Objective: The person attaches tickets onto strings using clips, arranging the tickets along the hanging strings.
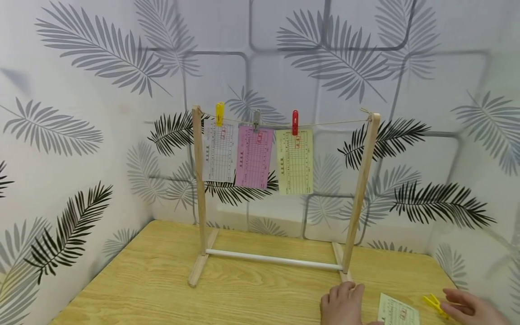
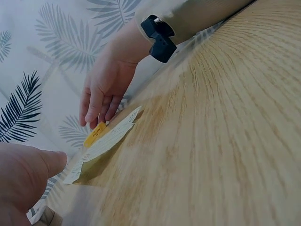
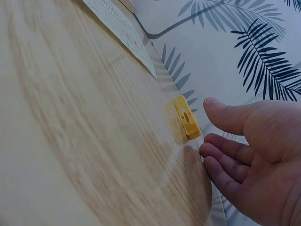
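Observation:
A pale yellow-green printed slip (image 1: 398,311) lies on the table at the lower right, one end lifted a little in the left wrist view. My left hand (image 1: 343,304) is just left of it, the thumb (image 2: 55,162) close to the slip's near end and holding nothing. Right of the slip lies a yellow clothespin (image 3: 187,117). My right hand (image 1: 473,307) reaches toward that clothespin with thumb and fingers apart, fingertips right beside it. In the right wrist view nothing sits between them.
A wooden stand (image 1: 361,194) with a white bottom bar (image 1: 276,259) carries a string. From it hang a white slip (image 1: 218,153), a pink slip (image 1: 253,158) and a yellow-green slip (image 1: 294,164), under yellow, grey and red clothespins. Leaf-patterned covering surrounds the table (image 1: 162,271).

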Demonstrator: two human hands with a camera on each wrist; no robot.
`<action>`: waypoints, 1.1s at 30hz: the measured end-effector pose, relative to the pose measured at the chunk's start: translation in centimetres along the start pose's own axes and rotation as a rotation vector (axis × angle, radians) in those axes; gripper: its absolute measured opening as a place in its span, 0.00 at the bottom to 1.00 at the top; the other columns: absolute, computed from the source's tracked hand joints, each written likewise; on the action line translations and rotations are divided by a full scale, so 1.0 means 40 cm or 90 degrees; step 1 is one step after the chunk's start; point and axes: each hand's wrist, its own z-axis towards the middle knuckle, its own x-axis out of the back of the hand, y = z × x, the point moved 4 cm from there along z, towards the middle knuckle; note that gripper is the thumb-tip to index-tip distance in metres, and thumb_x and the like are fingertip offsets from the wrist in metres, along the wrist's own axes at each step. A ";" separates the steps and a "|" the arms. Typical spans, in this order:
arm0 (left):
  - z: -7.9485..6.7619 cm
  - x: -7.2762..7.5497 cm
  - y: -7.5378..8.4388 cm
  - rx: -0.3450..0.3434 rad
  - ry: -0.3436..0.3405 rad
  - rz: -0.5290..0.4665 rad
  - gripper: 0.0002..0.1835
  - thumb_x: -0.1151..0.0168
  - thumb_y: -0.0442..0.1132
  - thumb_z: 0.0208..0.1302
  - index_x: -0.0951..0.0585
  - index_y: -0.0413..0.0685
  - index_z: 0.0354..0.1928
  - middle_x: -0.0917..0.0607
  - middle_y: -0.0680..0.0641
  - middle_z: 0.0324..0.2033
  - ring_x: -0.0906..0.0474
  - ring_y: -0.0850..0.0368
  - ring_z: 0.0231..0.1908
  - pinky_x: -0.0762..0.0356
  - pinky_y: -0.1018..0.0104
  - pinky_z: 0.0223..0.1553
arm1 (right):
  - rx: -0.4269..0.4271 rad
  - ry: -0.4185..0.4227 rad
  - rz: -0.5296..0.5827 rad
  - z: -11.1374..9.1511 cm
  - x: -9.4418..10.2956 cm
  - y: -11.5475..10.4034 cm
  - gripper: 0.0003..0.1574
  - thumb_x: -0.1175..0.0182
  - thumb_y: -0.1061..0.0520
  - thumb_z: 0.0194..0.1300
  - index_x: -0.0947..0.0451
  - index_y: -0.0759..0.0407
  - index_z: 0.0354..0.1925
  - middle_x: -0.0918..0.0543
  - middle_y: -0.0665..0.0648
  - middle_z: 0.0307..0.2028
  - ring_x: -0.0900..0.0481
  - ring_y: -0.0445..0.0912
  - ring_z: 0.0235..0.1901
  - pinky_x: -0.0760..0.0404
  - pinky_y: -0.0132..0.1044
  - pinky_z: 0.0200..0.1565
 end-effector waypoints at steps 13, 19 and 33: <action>-0.016 -0.020 -0.003 -0.057 0.029 0.045 0.31 0.36 0.69 0.58 0.27 0.78 0.64 0.31 0.58 0.62 0.34 0.56 0.61 0.30 0.51 0.51 | -0.010 -0.002 0.017 0.008 -0.010 0.015 0.66 0.32 0.30 0.59 0.40 0.87 0.64 0.26 0.82 0.55 0.21 0.68 0.51 0.19 0.53 0.46; -0.020 -0.036 0.006 -0.065 0.007 0.057 0.28 0.31 0.51 0.63 0.27 0.79 0.64 0.35 0.58 0.65 0.37 0.55 0.64 0.33 0.51 0.57 | -0.006 0.012 0.003 0.007 -0.016 0.013 0.63 0.31 0.32 0.59 0.37 0.85 0.62 0.23 0.79 0.53 0.19 0.64 0.48 0.18 0.52 0.45; -0.019 -0.037 -0.002 -0.123 -0.018 0.057 0.19 0.33 0.53 0.62 0.20 0.78 0.55 0.35 0.55 0.66 0.39 0.51 0.65 0.35 0.49 0.59 | 0.014 0.025 -0.048 -0.003 -0.028 0.000 0.62 0.31 0.29 0.57 0.33 0.83 0.60 0.19 0.75 0.47 0.17 0.58 0.42 0.18 0.50 0.42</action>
